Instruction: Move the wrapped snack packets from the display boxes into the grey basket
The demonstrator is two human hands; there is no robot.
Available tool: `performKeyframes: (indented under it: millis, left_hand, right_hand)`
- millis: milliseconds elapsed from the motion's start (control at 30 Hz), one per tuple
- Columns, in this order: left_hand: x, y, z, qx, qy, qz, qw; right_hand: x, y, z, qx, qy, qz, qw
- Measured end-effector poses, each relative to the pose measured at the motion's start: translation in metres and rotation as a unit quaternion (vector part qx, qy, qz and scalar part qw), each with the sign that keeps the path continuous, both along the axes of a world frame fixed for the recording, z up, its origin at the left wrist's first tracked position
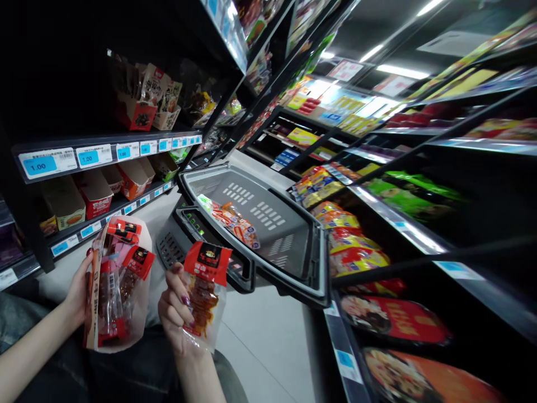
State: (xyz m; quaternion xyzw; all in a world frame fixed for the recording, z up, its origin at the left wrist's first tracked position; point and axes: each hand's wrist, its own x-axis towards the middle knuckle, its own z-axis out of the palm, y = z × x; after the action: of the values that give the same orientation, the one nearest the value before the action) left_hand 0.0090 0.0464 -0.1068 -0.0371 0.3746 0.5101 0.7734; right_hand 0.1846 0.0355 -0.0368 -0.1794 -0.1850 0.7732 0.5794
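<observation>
My left hand is closed round a large clear bag of snacks that holds several small red-topped packets. My right hand grips a single small snack packet with a red top and brown sticks inside, held upright beside the big bag. Just beyond both hands stands a grey shopping basket, tilted toward me, with a few orange and white snack packets lying in it.
Dark store shelves run along both sides of the aisle. On the left, cardboard snack boxes sit above blue price tags. On the right, shelves hold yellow, green and red packaged food. Pale floor lies between.
</observation>
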Motion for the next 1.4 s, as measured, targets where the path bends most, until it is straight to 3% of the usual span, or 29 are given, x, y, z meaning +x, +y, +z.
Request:
performKeyframes:
  millis: [267,533,633,733,900,1000,1067,1100,1167,1233,1267,1300,1333,1400]
  left_hand:
    - [-0.001,-0.001,0.001,0.000,-0.003,0.000,1.000]
    - [0.000,0.001,0.001,-0.012,0.010,0.003,1.000]
    - [0.000,0.000,-0.001,-0.018,0.016,-0.001,1.000]
    - [0.000,0.000,0.000,-0.020,0.019,0.004,1.000]
    - [0.001,0.001,0.007,-0.022,0.011,0.004,1.000]
    - [0.002,0.002,0.007,-0.016,0.015,0.003,1.000]
    - [0.002,0.002,0.006,-0.013,0.015,0.006,1.000]
    - [0.002,0.001,0.005,-0.011,0.013,0.009,1.000]
    - [0.001,0.001,0.004,-0.010,0.003,0.012,1.000]
    - [0.000,0.000,0.003,-0.015,-0.007,0.013,1.000]
    - [0.000,0.000,0.004,-0.018,-0.011,0.014,1.000]
    - [0.000,0.000,0.005,-0.020,-0.016,0.017,1.000]
    - [0.000,-0.001,0.006,-0.019,-0.021,0.022,0.999]
    - [0.001,-0.001,0.008,-0.013,-0.030,0.029,0.999]
  right_hand:
    - [0.001,0.001,-0.001,0.006,0.010,0.008,1.000]
    - [0.001,0.003,-0.002,-0.004,-0.050,-0.006,0.999]
    - [-0.003,0.005,-0.002,-0.021,-0.146,-0.071,0.987]
    - [-0.008,0.003,-0.002,-0.022,-0.269,-0.171,0.948]
    - [-0.015,-0.006,-0.005,0.064,-0.471,-0.282,0.833]
    - [-0.017,-0.013,-0.004,0.121,-0.518,-0.311,0.788]
    - [-0.011,-0.016,0.007,0.187,-0.552,-0.354,0.731]
    - [-0.004,-0.017,0.016,0.222,-0.576,-0.390,0.683]
    - [0.018,-0.015,0.044,0.260,-0.622,-0.481,0.560]
    - [0.049,-0.004,0.079,0.216,-0.658,-0.569,0.444]
    - [0.065,0.006,0.095,0.184,-0.694,-0.572,0.396]
    - [0.082,0.019,0.110,0.138,-0.750,-0.544,0.349]
    - [0.097,0.033,0.122,0.075,-0.797,-0.531,0.279]
    - [0.122,0.067,0.136,-0.017,-0.932,-0.300,0.205]
